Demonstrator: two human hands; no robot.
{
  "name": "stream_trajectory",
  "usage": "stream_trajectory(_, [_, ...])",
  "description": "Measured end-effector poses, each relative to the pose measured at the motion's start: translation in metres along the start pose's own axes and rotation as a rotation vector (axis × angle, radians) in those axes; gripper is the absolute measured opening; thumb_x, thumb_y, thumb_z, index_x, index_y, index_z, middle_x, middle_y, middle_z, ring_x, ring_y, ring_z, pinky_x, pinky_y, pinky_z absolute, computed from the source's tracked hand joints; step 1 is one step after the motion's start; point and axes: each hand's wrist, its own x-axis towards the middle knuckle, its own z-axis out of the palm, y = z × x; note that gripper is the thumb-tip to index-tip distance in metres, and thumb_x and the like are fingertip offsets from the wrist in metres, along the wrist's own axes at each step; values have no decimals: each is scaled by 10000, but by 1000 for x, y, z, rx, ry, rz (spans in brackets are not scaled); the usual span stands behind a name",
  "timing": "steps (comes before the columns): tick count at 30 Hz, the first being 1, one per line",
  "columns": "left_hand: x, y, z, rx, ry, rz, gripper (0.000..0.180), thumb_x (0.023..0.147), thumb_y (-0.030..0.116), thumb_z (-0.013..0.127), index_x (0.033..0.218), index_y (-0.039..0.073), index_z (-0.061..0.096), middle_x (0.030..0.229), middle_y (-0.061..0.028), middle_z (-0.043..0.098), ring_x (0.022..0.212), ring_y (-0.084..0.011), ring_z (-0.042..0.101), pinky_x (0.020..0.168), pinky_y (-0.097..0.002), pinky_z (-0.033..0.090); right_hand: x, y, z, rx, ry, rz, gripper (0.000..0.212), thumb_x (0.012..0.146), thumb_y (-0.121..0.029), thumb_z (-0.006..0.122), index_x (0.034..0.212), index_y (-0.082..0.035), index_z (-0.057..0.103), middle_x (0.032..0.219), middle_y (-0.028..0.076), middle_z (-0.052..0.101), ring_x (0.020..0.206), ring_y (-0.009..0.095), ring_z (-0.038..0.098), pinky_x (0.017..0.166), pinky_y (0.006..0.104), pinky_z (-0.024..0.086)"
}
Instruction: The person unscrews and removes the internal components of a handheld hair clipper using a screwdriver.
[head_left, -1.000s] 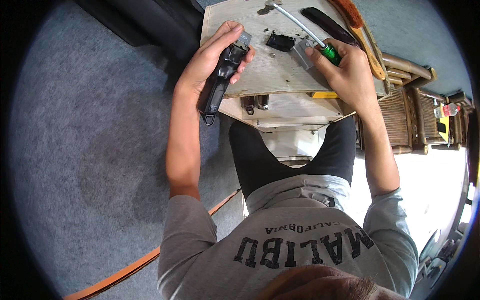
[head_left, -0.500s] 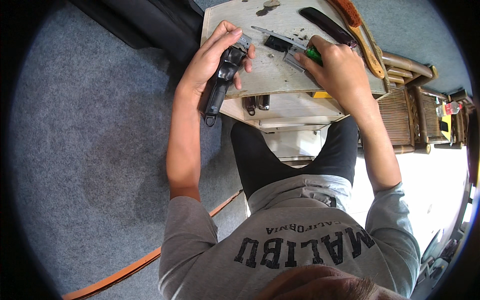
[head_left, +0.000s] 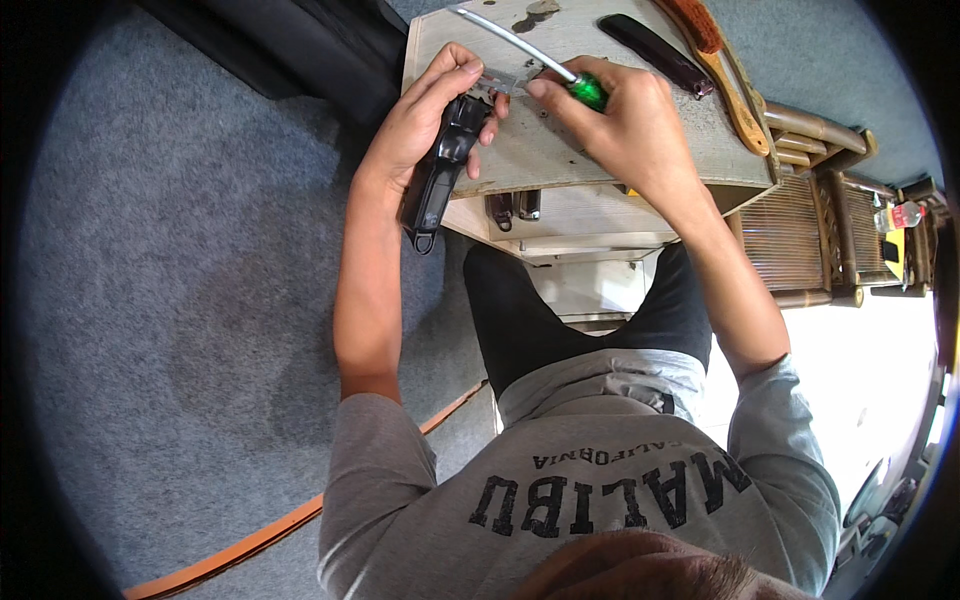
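Observation:
A black hair clipper lies in my left hand, its looped tail end pointing down toward me. My left thumb and fingers are closed about its head end. In my right hand is a screwdriver with a green handle; its long metal shaft points up and to the left over the tabletop. A thin silver clipper blade sits between the two hands at the clipper's head, next to my right thumb tip. How the blade is seated there is too small to tell.
The pale wooden cabinet top holds a dark, long-handled object and a wooden brush at its right side. More clippers lie in the open compartment below. A bamboo chair stands to the right, black cloth at upper left.
My right hand has moved left from the tabletop to the clipper's head, bringing the screwdriver and the silver blade. The screwdriver shaft now points farther up and left. My left hand has barely moved.

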Motion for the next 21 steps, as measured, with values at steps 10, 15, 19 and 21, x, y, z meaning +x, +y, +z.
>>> stream_trajectory(10, [-2, -1, 2, 58, 34, 16, 234, 1168, 381, 503, 1162, 153, 557, 895, -85, 689, 676, -126, 679, 443, -293, 595, 14, 5, 24, 255, -57, 55, 301, 920, -298, 787, 985, -5, 812, 711, 213, 705, 680, 320, 742, 707, 431, 578])
stream_trajectory(15, [0, -3, 0, -2, 4, 29, 309, 1178, 431, 460, 1172, 145, 576, 931, -111, 702, 692, -124, 670, 442, -288, 597, -1, -2, -1, 150, 80, 50, 293, 932, -289, 780, 993, -3, 772, 643, 162, 655, 565, 270, 646, 619, 404, 526])
stream_trajectory(19, [-2, -4, -1, -16, 1, 21, 299, 1170, 413, 478, 1171, 133, 582, 952, -125, 708, 691, -131, 664, 444, -287, 598, -20, 3, -19, -57, 53, -27, 221, 952, -260, 748, 989, -44, 767, 589, 125, 630, 540, 314, 664, 587, 416, 517])
stream_trajectory(21, [-3, -2, 2, -32, 10, 7, 286, 1166, 397, 487, 1174, 128, 583, 953, -127, 708, 689, -134, 665, 443, -287, 597, -28, 6, -25, -125, 30, -47, 212, 940, -251, 751, 990, -45, 765, 603, 133, 639, 560, 328, 677, 592, 424, 524])
